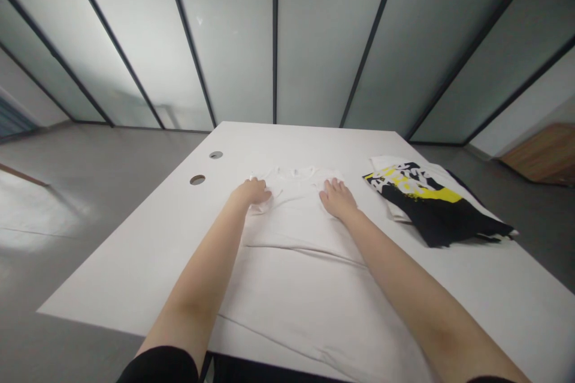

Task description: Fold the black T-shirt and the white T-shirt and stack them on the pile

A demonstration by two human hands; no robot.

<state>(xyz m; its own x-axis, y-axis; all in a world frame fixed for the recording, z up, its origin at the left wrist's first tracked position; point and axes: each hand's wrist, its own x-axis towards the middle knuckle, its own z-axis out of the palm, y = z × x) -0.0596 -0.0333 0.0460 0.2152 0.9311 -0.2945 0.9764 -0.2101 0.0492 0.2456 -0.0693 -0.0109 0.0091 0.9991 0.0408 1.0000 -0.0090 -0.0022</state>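
A white T-shirt (296, 287) lies spread on the white table, its neckline at the far end and its lower part towards me. A crease runs across its middle. My left hand (257, 190) is at the left shoulder of the shirt, fingers curled in on the cloth, which bunches beside the thumb. On the opposite shoulder rests my right hand (338, 198), palm down with the fingers stretched out and a little apart. Both arms reach forward over the shirt and cover parts of its sides.
To the right on the white table (179, 239) lies a loose pile of clothes (431, 200), with a black, yellow and white printed piece on top. Two round cable holes, one of them the nearer hole (197, 180), sit near the left edge. Frosted glass panels (314, 42) stand behind.
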